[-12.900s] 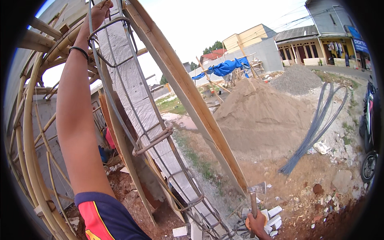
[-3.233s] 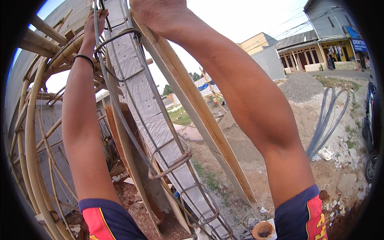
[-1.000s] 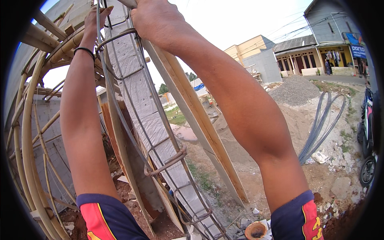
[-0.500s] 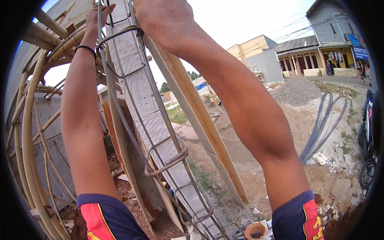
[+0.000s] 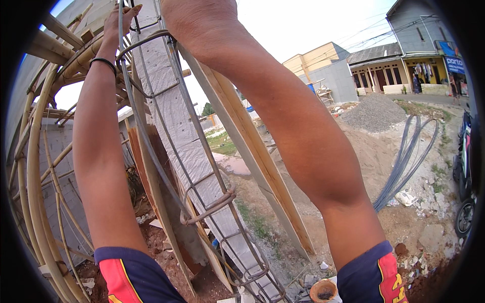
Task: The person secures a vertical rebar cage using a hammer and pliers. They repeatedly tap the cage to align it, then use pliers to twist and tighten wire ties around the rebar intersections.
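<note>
A tall cage of steel bars (image 5: 194, 117) with bent stirrups (image 5: 212, 206) stands along a light grey block wall edge (image 5: 174, 116). High at the upper left, my left hand (image 5: 117, 22) is closed around a grey steel bar (image 5: 136, 103) of the cage, thumb pointing right; a dark band circles the wrist. My right hand (image 5: 199, 20) is raised at the top edge beside the upper cage. Its fingers are out of the picture, so what they touch is hidden. Just right of the cage leans a long wooden board (image 5: 252, 146).
Bamboo scaffolding (image 5: 33, 166) fills the left side. More boards (image 5: 161, 212) stand left of the cage. To the right lie a bundle of bent steel rods (image 5: 404, 166), a gravel heap (image 5: 374, 113) and sand. An orange-brown pot (image 5: 323, 291) sits low among rubble; a motorcycle (image 5: 464, 197) is at far right.
Both forearms have shifted slightly left in the picture. The upper bars and stirrup also appear a little further left. My left hand stays at the bar.
</note>
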`<state>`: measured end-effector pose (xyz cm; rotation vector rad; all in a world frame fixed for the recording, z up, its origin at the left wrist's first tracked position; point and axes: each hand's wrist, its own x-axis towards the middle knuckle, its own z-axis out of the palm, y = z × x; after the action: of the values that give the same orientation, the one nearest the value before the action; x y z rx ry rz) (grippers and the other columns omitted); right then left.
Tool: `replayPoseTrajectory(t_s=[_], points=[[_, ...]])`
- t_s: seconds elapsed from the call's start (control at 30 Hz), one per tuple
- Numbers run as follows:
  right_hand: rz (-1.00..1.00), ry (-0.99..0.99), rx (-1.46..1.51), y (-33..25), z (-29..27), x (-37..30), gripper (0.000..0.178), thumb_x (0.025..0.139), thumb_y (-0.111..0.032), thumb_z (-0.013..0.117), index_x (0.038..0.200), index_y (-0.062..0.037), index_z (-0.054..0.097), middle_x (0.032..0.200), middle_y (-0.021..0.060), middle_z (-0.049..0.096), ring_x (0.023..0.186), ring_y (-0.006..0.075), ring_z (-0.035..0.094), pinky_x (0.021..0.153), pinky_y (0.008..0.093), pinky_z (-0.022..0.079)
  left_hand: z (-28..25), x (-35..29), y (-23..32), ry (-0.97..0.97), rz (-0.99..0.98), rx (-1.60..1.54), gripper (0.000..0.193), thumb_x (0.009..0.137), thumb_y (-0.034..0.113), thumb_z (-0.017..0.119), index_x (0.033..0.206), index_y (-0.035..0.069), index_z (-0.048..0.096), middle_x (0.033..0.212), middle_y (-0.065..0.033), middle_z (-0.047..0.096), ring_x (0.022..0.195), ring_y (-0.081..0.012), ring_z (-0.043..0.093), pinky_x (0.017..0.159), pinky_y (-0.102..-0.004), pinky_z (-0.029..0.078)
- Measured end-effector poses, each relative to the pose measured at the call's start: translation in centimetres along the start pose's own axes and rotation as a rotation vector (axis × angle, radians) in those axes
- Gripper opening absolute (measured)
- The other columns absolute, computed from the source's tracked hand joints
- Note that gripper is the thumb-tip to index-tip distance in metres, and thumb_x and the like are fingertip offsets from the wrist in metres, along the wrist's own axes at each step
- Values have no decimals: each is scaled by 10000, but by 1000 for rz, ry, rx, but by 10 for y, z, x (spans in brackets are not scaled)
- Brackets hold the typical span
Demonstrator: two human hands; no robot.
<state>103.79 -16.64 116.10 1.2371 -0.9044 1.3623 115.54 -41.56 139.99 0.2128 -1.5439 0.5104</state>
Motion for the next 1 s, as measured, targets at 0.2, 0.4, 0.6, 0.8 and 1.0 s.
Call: replayPoseTrajectory(t_s=[0.2, 0.4, 0.6, 0.8, 1.0], points=[[-9, -51, -145, 1, 7, 5, 323, 996, -140, 380, 1232, 26, 525, 835, 249, 675, 839, 393, 688, 747, 470, 571, 2, -2, 4, 24, 64, 96, 464, 921, 528, 581, 922, 86, 723, 567, 15, 517, 540, -82, 474, 544, -301, 381], [17, -29, -57, -3, 1, 2, 302, 999, -138, 374, 1182, 31, 546, 849, 243, 675, 854, 379, 689, 758, 474, 568, 1, -5, 5, 1, -5, -33, 462, 911, 521, 605, 778, 82, 660, 546, 33, 490, 518, -77, 455, 524, -295, 356], [23, -34, -41, -6, -6, -2, 330, 1009, -151, 349, 1200, 35, 543, 908, 250, 671, 890, 370, 684, 775, 465, 565, 3, -4, 2, 21, -32, 15, 433, 913, 510, 606, 816, 95, 684, 548, 32, 499, 519, -73, 454, 524, -292, 355], [28, -92, -87, -4, 4, 3, 306, 1002, -151, 364, 1163, 14, 566, 916, 245, 672, 896, 377, 680, 783, 457, 564, -1, -5, 8, -40, -69, -95, 451, 877, 540, 626, 853, 95, 696, 629, -20, 547, 607, -137, 513, 586, -328, 385], [94, 3, -95, 2, 0, 12, 276, 986, -163, 414, 1116, 15, 580, 906, 256, 674, 907, 386, 678, 785, 451, 563, -4, -10, 12, -8, 40, 109, 558, 810, 635, 642, 906, 91, 721, 719, -97, 646, 795, -262, 654, 758, -407, 484]])
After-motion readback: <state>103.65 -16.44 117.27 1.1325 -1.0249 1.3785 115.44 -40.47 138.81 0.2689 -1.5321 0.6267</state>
